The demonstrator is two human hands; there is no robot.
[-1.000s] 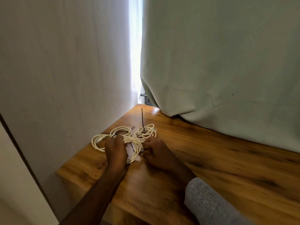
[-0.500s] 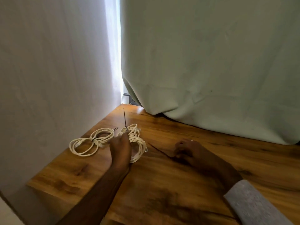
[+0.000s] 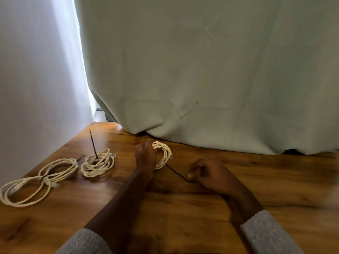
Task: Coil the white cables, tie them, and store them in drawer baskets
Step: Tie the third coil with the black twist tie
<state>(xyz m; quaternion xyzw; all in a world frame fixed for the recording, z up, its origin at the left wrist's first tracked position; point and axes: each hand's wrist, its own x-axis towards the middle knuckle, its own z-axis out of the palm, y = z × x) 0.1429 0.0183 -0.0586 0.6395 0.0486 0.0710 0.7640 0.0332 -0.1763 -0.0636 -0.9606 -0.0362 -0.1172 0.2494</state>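
We are on the third cable, by the look of it. Our left hand grips a small white coil, fingers curled round its near side, holding it on edge on the table at about twelve o'clock from our body. A thin black tie trails from under that coil toward four o'clock, and our right hand pinches its far end with curled fingers; the hand is blurred, so we cannot tell the exact hold. We judge the tie is about to go round this coil, which is not yet bound. At ten o'clock from the left hand lies a second coil, flat, with a black tie standing up out of it, so that one looks tied. Further out at nine o'clock lies a long coil, cinched at its middle into a figure of eight, also tied as far as we can see. So two cables seem done and one is in hand. No drawer or basket shows here, so all the storing is still ahead of us. Behind the table hangs a pale curtain.
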